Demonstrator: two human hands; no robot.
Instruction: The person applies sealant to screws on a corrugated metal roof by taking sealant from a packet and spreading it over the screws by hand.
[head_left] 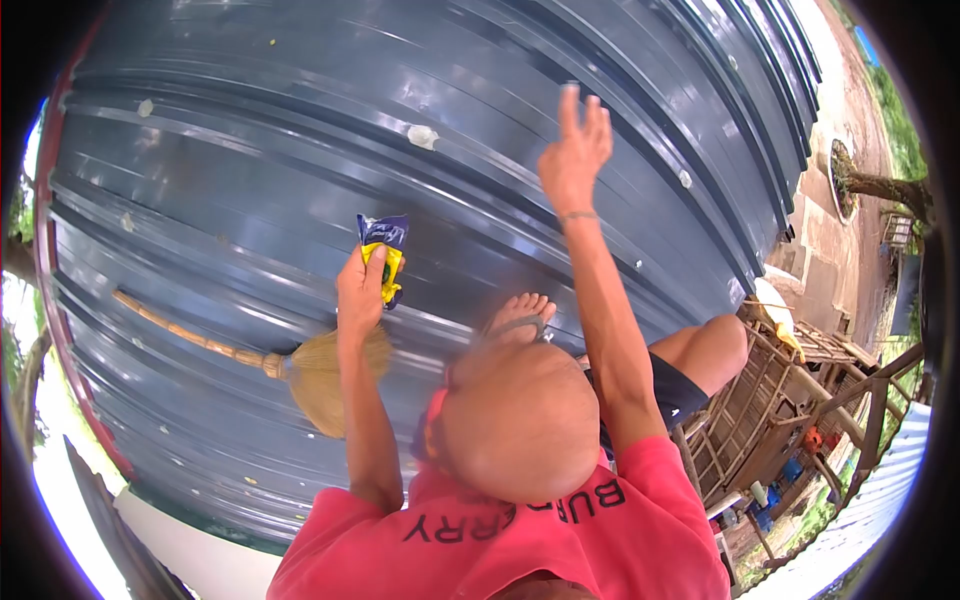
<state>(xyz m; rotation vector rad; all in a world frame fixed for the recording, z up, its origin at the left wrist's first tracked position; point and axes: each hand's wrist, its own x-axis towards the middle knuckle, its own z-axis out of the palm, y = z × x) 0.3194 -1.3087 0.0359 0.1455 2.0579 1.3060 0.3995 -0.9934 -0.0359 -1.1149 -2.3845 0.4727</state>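
My left hand (360,290) grips a blue and yellow packet (384,255), with the thumb pressed on its front. Stretched out over the dark corrugated metal roof (300,130), my right hand (578,155) has its fingers extended and slightly blurred, with nothing visible in it. Below the left hand lies a broom (325,375), its bristles partly behind my forearm. My foot (522,315), in a dark sandal, rests on the metal between my arms.
Pale spots, one of them a whitish patch (422,137), mark the ribbed sheets. Beyond the right edge, the ground lies lower, with a tree trunk (885,188) and a wooden structure (745,420). A reddish edge strip (45,250) runs along the far left.
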